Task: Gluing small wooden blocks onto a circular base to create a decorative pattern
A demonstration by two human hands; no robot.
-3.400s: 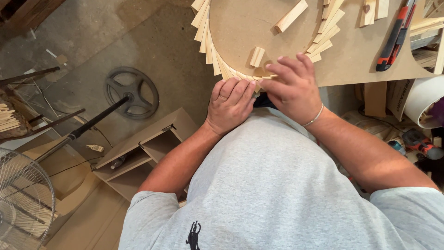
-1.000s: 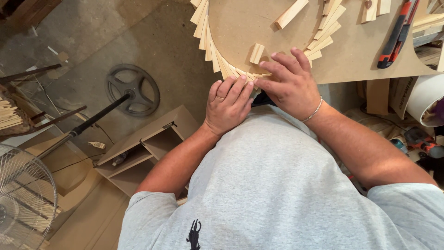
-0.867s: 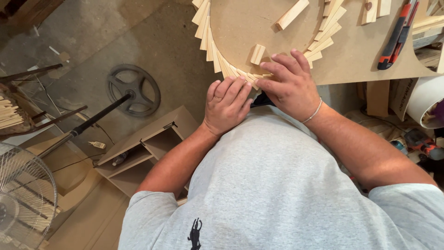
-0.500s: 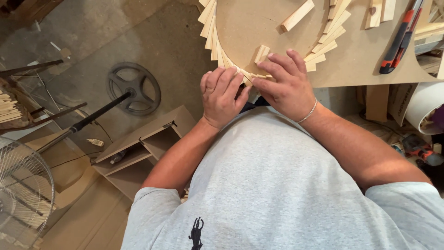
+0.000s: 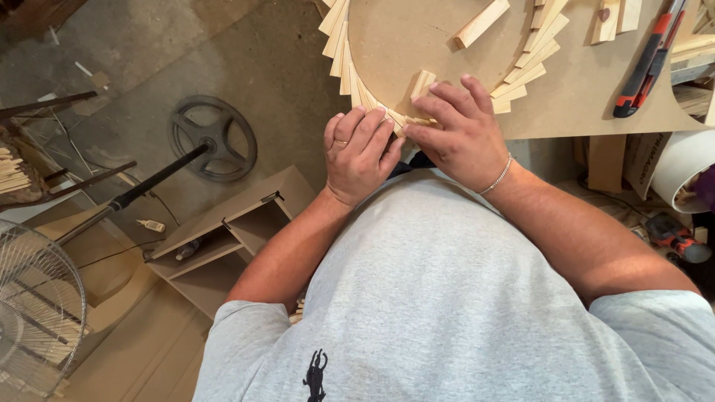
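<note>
Down on the floor at far left I see a round wire fan guard (image 5: 33, 313) and a dark spoked wheel (image 5: 214, 138). My left hand (image 5: 359, 156) lies flat, fingers together, on the ring of pale overlapping wooden slats (image 5: 357, 82) at the near edge of the brown fibreboard surface (image 5: 581, 97). Just beside it, my right hand (image 5: 462, 134) pinches one slat, and a red-and-black utility knife (image 5: 646, 63) lies well to the right.

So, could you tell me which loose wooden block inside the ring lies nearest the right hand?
The short block, touching the right hand's fingertips. The longer block lies farther up the board, clear of both hands.
</note>
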